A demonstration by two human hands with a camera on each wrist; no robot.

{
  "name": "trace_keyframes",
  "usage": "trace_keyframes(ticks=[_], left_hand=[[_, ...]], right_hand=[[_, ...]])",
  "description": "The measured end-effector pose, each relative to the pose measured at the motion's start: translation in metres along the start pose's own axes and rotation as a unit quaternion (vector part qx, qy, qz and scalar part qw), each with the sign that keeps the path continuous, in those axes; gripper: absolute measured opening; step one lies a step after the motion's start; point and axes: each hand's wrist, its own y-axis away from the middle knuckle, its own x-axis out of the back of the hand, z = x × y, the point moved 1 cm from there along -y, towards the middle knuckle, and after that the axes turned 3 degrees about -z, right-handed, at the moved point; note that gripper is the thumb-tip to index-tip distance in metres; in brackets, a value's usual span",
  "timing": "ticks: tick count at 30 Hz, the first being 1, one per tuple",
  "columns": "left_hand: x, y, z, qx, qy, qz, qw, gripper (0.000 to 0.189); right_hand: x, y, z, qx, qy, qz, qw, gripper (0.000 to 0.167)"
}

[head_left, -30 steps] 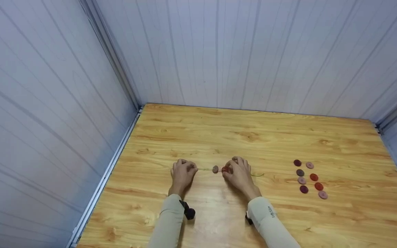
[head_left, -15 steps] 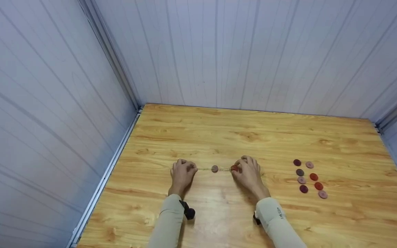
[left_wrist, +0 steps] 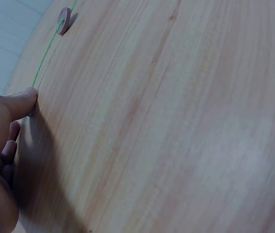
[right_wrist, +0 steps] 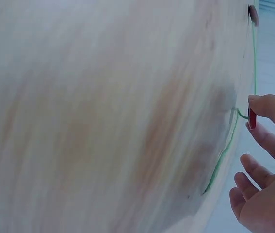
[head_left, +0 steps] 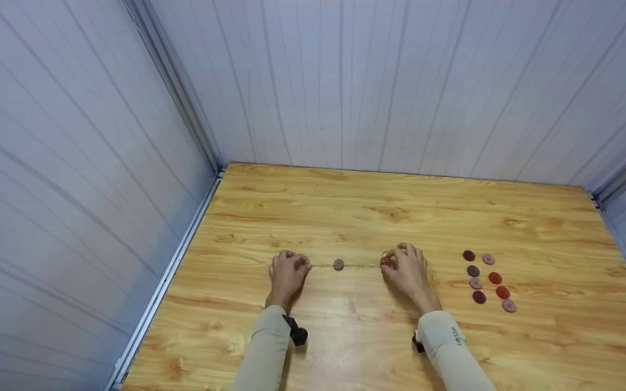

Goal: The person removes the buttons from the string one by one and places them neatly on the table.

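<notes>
A green string runs between my two hands, with a pinkish-brown button threaded on it near the middle. My left hand pinches the string between thumb and forefinger, left of that button. My right hand pinches a red button by its rim, thumb against forefinger, as the right wrist view also shows. From the red button a loose tail of green string hangs down toward the table. The other right fingers are loosely bent.
To the right of my right hand, several loose buttons in red, dark maroon, grey and pink lie in two rough columns on the wooden table. White panel walls enclose the table at the back and sides.
My right hand has slid to the right along with the red button, away from the pinkish-brown one. The gap between the two buttons has widened. My left hand has stayed in place.
</notes>
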Motion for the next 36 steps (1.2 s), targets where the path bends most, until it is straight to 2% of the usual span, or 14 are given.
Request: trace_keyframes(ticks=[11,23,36], left_hand=[[0.000,0.000,-0.001,0.000,0.007,-0.002,1.0000,0.008],[0.001,0.000,0.002,0.010,-0.003,-0.015,0.9998,0.007],[0.002,0.001,0.002,0.006,0.016,-0.014,0.9998,0.006]], right_hand=[[0.013,0.005,0.020,-0.013,-0.005,0.005,0.9999,0.025],[0.026,0.008,0.032,-0.023,0.011,0.009,0.9996,0.026],[0.042,0.013,0.049,-0.042,0.024,0.023,0.9986,0.026]])
